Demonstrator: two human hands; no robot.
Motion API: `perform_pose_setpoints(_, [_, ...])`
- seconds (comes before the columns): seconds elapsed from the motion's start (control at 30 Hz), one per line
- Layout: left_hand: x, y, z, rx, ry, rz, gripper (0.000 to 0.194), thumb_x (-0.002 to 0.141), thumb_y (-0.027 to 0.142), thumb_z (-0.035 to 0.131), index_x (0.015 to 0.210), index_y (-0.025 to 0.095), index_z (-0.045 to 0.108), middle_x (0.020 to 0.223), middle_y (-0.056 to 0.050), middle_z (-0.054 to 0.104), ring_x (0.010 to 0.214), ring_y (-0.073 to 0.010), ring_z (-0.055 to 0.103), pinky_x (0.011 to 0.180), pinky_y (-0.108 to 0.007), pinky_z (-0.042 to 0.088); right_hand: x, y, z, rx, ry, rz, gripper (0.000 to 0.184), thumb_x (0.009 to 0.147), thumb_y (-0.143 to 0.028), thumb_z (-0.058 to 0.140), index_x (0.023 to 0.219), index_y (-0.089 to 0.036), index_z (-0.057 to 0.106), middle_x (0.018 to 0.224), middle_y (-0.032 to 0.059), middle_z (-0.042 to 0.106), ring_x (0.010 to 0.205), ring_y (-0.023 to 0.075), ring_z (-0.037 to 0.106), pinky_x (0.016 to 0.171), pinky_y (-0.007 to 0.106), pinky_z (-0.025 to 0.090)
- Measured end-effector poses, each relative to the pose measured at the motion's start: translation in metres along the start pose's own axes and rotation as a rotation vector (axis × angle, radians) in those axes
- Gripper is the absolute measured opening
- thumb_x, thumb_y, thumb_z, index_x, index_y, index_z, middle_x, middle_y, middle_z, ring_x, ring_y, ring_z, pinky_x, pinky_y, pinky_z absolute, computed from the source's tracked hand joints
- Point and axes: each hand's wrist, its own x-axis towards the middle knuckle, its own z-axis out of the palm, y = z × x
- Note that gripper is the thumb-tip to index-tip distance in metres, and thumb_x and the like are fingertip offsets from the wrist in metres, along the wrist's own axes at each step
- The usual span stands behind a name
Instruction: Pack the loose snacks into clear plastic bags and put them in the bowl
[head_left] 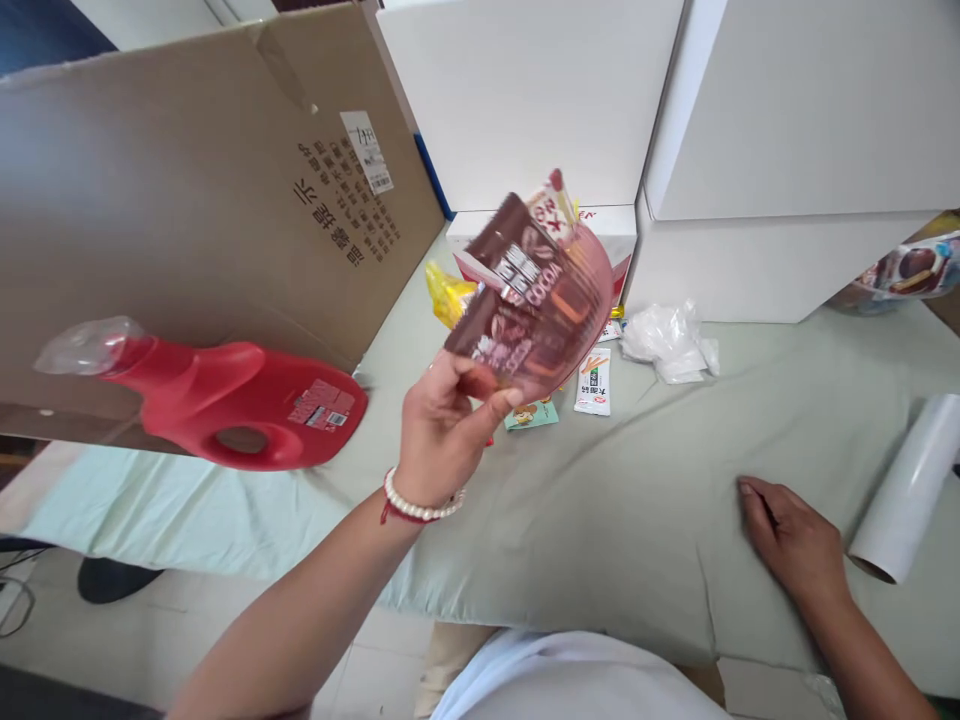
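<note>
My left hand [454,430], with a beaded bracelet at its wrist, grips the near edge of a translucent pink bowl [598,275] between thumb and fingers. The bowl is raised above the table and tilted. In it lie brown cocoa snack packets [517,250] and a small white-and-red packet [553,208]. Beneath and behind it, partly hidden, are a yellow wrapper [448,294], a green packet [532,414] and a white packet [593,382]. At the right, my right hand [795,535] rests on the tablecloth with its fingers curled, and nothing shows in it.
A red detergent bottle [247,400] leans before a large cardboard box [187,200] at the left. White boxes [532,100] stand at the back. A crumpled clear plastic bag [666,338] and a white roll [907,490] lie on the green tablecloth [600,520]. Another snack bag [911,265] is far right.
</note>
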Motion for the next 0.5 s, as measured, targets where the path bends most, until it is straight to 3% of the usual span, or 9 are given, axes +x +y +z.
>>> perform_pose_setpoints(0.13, [0.020, -0.036, 0.065, -0.651, 0.188, -0.394, 0.037, 0.068, 0.031, 0.092, 0.075, 0.019, 0.058, 0.070, 0.007, 0.056, 0.064, -0.0080, 0.053, 0.065, -0.021, 0.044, -0.001, 0.000, -0.001, 0.024, 0.001, 0.033, 0.035, 0.103, -0.041, 0.046, 0.105, -0.019, 0.073, 0.094, 0.0056, 0.077, 0.080, 0.0228, 0.074, 0.067, 0.033, 0.054])
perform_pose_setpoints(0.23, [0.022, -0.066, 0.102, -0.948, 0.388, -0.669, 0.023, 0.080, 0.027, 0.082, 0.076, 0.018, 0.062, 0.077, 0.002, 0.068, 0.078, -0.0115, 0.066, 0.082, -0.025, 0.053, -0.001, -0.002, -0.003, 0.064, -0.010, 0.061, 0.032, 0.102, -0.040, 0.048, 0.106, -0.020, 0.072, 0.093, 0.0052, 0.077, 0.081, 0.0228, 0.074, 0.070, 0.033, 0.056])
perform_pose_setpoints(0.3, [0.019, -0.076, 0.112, -1.093, 0.440, -0.795, 0.016, 0.091, 0.033, 0.069, 0.087, 0.018, 0.067, 0.090, -0.003, 0.074, 0.095, -0.0167, 0.070, 0.095, -0.033, 0.054, -0.001, -0.002, -0.004, 0.098, -0.018, 0.075, 0.031, 0.102, -0.040, 0.048, 0.107, -0.021, 0.072, 0.094, 0.0055, 0.077, 0.082, 0.0234, 0.074, 0.072, 0.035, 0.057])
perform_pose_setpoints(0.37, [0.016, -0.080, 0.112, -1.167, 0.427, -0.829, 0.023, 0.097, 0.036, 0.056, 0.097, 0.017, 0.069, 0.101, -0.007, 0.076, 0.106, -0.0198, 0.069, 0.100, -0.038, 0.053, -0.001, -0.002, -0.005, 0.134, -0.017, 0.090, 0.031, 0.101, -0.041, 0.049, 0.107, -0.022, 0.072, 0.095, 0.0062, 0.077, 0.083, 0.0244, 0.074, 0.074, 0.037, 0.058])
perform_pose_setpoints(0.43, [0.013, -0.081, 0.105, -1.129, 0.390, -0.781, 0.026, 0.098, 0.034, 0.050, 0.098, 0.017, 0.069, 0.099, -0.008, 0.075, 0.105, -0.0206, 0.069, 0.098, -0.040, 0.054, 0.001, -0.003, -0.008, 0.186, -0.020, 0.109, 0.031, 0.101, -0.042, 0.049, 0.106, -0.023, 0.073, 0.095, 0.0068, 0.078, 0.083, 0.0253, 0.075, 0.076, 0.038, 0.059])
perform_pose_setpoints(0.5, [0.011, -0.081, 0.097, -0.997, 0.323, -0.695, 0.029, 0.098, 0.034, 0.045, 0.089, 0.018, 0.068, 0.085, -0.006, 0.072, 0.091, -0.0202, 0.068, 0.090, -0.042, 0.056, 0.004, -0.006, -0.012, 0.258, -0.023, 0.152, 0.032, 0.100, -0.044, 0.051, 0.103, -0.023, 0.075, 0.095, 0.0066, 0.078, 0.084, 0.0258, 0.075, 0.078, 0.039, 0.060])
